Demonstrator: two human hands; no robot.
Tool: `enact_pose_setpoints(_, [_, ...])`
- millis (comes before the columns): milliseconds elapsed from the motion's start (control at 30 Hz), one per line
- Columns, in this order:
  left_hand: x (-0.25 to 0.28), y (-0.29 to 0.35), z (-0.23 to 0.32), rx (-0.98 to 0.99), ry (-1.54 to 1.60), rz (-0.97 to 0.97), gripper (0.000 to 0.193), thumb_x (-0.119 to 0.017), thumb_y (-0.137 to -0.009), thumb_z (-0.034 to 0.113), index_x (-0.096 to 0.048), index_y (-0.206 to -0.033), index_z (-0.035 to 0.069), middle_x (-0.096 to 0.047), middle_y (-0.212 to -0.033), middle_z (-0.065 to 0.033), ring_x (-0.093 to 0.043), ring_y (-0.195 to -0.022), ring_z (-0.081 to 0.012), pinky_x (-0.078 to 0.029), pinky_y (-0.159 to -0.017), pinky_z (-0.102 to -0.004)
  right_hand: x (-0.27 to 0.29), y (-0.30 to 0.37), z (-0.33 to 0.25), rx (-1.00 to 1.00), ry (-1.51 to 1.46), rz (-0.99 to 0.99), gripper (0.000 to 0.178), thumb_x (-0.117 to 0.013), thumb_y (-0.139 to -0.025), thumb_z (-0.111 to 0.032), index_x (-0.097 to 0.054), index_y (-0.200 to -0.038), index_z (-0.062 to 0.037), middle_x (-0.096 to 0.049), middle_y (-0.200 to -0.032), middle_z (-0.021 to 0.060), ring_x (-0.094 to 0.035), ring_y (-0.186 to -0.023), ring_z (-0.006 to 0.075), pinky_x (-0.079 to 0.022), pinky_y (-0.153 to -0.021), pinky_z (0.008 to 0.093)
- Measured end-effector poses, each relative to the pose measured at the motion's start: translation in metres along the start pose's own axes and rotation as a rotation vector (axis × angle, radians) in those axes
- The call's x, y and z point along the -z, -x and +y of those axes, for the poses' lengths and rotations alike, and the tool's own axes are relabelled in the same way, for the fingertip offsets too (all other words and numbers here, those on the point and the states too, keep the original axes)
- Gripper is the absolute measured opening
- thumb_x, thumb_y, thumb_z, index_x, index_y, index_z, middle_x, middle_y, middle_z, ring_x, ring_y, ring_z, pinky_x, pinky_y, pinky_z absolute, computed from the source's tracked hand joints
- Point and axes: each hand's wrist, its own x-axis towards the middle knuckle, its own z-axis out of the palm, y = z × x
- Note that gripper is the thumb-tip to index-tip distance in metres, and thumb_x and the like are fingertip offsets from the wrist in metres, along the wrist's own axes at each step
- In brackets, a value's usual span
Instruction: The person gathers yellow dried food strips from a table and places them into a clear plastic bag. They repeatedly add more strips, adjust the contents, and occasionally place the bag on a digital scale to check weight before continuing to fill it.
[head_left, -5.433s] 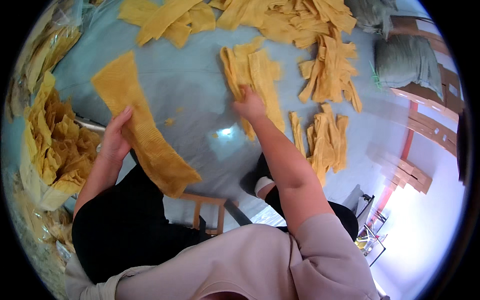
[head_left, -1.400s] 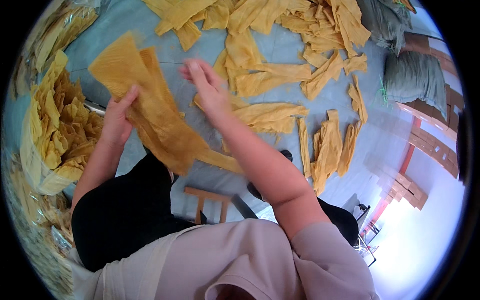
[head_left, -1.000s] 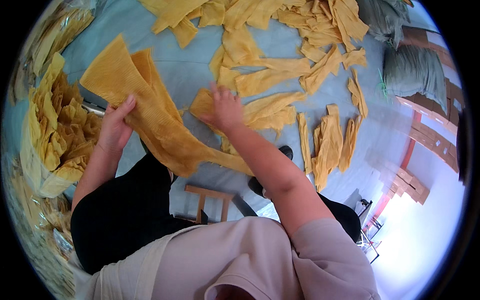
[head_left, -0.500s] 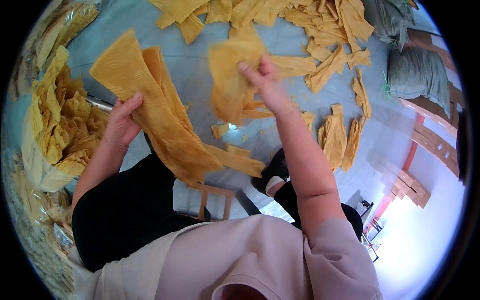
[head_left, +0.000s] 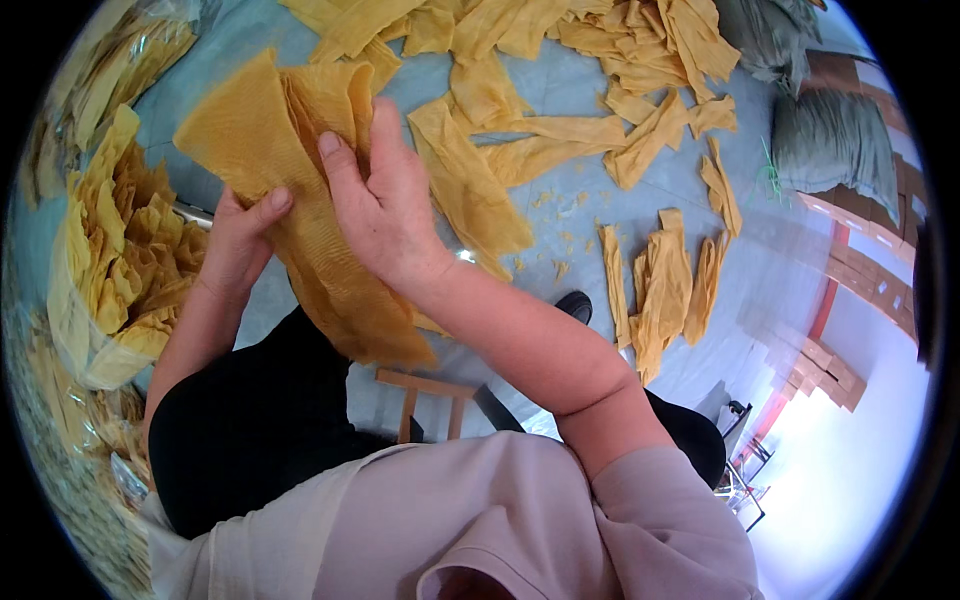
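1. The right hand (head_left: 385, 205) lies flat, palm down, fingers held together and stretched out, pressed onto the top of a stack of yellow sheets (head_left: 300, 200).
2. The left hand (head_left: 238, 245) grips the same stack from its left edge, thumb on top of the sheets and fingers curled under them out of sight.
3. The stack of yellow sheets is long, thin and finely ribbed; it runs from upper left down toward the person's lap, its lower end hanging over the black trousers (head_left: 260, 430).
4. Just right of the right hand a folded yellow strip (head_left: 470, 185) lies on the pale blue floor cover (head_left: 590, 260), with small crumbs scattered near it.
5. Further right, a small group of narrow yellow strips (head_left: 665, 285) lies on the same cover, well apart from the hands.
6. Along the top, many more loose yellow pieces (head_left: 600, 40) are spread in an untidy heap.
7. To the person's left, a clear plastic bag (head_left: 110, 290) holds crumpled yellow pieces, near the left forearm.
8. Below the stack, part of a small wooden stool (head_left: 425, 400) shows between the legs, and a black shoe (head_left: 575, 303) rests on the cover beside the right forearm.
9. At the upper right, grey-green sacks (head_left: 830, 150) lie against stacked wooden pieces (head_left: 860, 280).
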Motion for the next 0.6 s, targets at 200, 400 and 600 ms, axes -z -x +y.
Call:
enact_pose_setpoints(200, [0.018, 0.008, -0.031, 0.139, -0.039, -0.116, 0.065, -0.075, -0.076, 0.017, -0.042, -0.13, 0.004, -0.052, -0.125, -0.0058, -0.05, -0.115, -0.0194, -0.04, -0.097, -0.0334, -0.018, 0.011, 0.035, -0.217, -0.225, -0.103, 0.024, -0.049, -0.095, -0.014, -0.047, -0.115, -0.0004, -0.061, -0.102, 0.0185, -0.058, -0.095, 0.0263, -0.044, -0.083, 0.0329])
enact_pose_setpoints(400, [0.031, 0.013, -0.038, 0.244, -0.057, 0.031, 0.065, -0.073, -0.078, 0.019, -0.04, -0.131, 0.004, -0.052, -0.124, -0.0066, -0.049, -0.116, -0.0199, -0.039, -0.098, -0.0345, 0.053, 0.02, 0.139, -0.013, 0.883, 0.092, 0.065, -0.066, -0.081, -0.026, -0.038, -0.135, -0.0065, -0.047, -0.13, 0.0209, -0.043, -0.122, 0.0364, -0.038, -0.098, 0.0375])
enact_pose_setpoints(600, [0.036, 0.023, -0.044, 0.278, 0.041, 0.176, 0.062, -0.071, -0.08, 0.019, -0.039, -0.132, 0.004, -0.052, -0.123, -0.0073, -0.049, -0.115, -0.0208, -0.04, -0.098, -0.0352, 0.123, 0.069, 0.208, -0.216, 0.85, -0.085, 0.077, -0.068, -0.074, -0.01, -0.031, -0.141, -0.0141, -0.042, -0.135, 0.0189, -0.041, -0.125, 0.0322, -0.039, -0.098, 0.0387])
